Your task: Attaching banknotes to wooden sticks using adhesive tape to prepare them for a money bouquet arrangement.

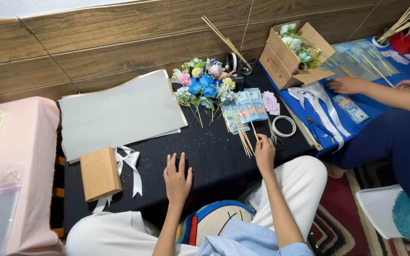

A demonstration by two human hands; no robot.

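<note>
Blue and striped cloth [243, 239] is lying nearest to me, between my two white knees. Just past it, I am resting my left hand [177, 178] flat on the black cloth [205, 156], fingers spread wide, holding nothing.

I am reaching my right hand [264, 152] to the near ends of the thin wooden sticks [246, 140]. The fingers are curling in and the fingertips are touching one stick, but I cannot tell if they are really pinching it yet. The sticks are lying in a small bunch on the black cloth, just near of the fan of blue paper notes [245, 108] and just left of the tape ring [284, 126] and the scissors [275, 138].

To do this well, I think I should be pinching only one stick, close to its end, and lifting it slowly so the others are not rolling away. Keeping the left hand flat should be helping the cloth stay smooth.

Farther off, a bunch of blue, pink and yellow fake flowers [204, 85] is lying by the wall. A big grey sheet [119, 111] is sitting to the left, with a wooden block [100, 173] and a white ribbon bow [130, 163] near it. On the right, another person's hand [347, 85] is working on a blue cloth beside a cardboard box [290, 54] of flowers.
</note>
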